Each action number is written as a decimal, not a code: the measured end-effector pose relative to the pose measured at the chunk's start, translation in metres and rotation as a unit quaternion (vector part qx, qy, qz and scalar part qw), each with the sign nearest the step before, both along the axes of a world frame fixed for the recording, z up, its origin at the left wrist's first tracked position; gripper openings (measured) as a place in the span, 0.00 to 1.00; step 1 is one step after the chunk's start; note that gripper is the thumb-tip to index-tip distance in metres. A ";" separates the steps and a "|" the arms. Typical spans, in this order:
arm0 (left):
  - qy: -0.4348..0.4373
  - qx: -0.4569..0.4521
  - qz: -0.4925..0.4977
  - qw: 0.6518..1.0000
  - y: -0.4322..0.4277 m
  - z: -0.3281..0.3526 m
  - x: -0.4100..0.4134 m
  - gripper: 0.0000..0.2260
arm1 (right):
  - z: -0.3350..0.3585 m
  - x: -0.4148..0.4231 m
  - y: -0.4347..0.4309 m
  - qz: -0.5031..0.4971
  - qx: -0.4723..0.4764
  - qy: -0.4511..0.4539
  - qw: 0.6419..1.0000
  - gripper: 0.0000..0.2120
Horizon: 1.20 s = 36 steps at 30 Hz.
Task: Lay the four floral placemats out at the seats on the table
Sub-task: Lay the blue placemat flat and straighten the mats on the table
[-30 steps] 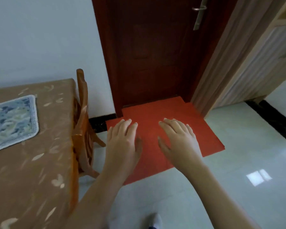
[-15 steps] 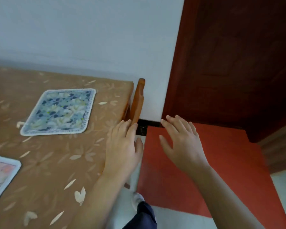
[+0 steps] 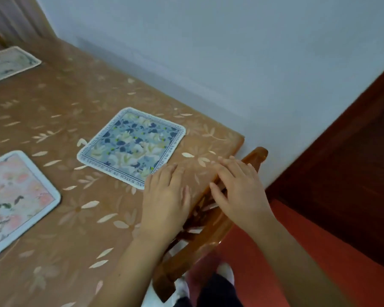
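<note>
Bare hands, left (image 3: 166, 196) and right (image 3: 239, 191), hover flat, fingers spread, holding nothing.

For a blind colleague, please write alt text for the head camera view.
Two empty, open hands, the left hand and the right hand, hover over the corner of a brown table and a wooden chair. Three floral placemats lie flat: a blue placemat by the left fingers, a pink placemat and a pale placemat.
</note>
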<state>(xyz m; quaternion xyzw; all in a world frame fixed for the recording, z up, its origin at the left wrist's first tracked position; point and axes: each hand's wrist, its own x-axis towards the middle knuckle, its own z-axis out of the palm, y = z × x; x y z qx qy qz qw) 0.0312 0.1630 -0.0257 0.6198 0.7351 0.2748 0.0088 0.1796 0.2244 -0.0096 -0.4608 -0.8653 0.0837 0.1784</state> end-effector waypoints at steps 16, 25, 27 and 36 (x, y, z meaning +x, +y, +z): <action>0.045 -0.075 0.355 0.931 0.056 -0.048 -0.029 0.16 | -0.046 -0.107 0.145 0.346 -0.025 -0.030 0.937 0.17; -0.003 -0.132 0.401 0.907 0.069 -0.112 -0.050 0.16 | -0.104 -0.141 0.175 0.417 -0.050 -0.110 0.901 0.21; -0.017 -0.140 0.396 0.907 0.071 -0.125 -0.056 0.16 | -0.117 -0.149 0.174 0.429 -0.054 -0.117 0.894 0.22; -0.038 -0.124 0.338 0.932 0.077 -0.160 -0.067 0.19 | -0.167 -0.170 0.173 0.494 -0.072 -0.145 0.854 0.27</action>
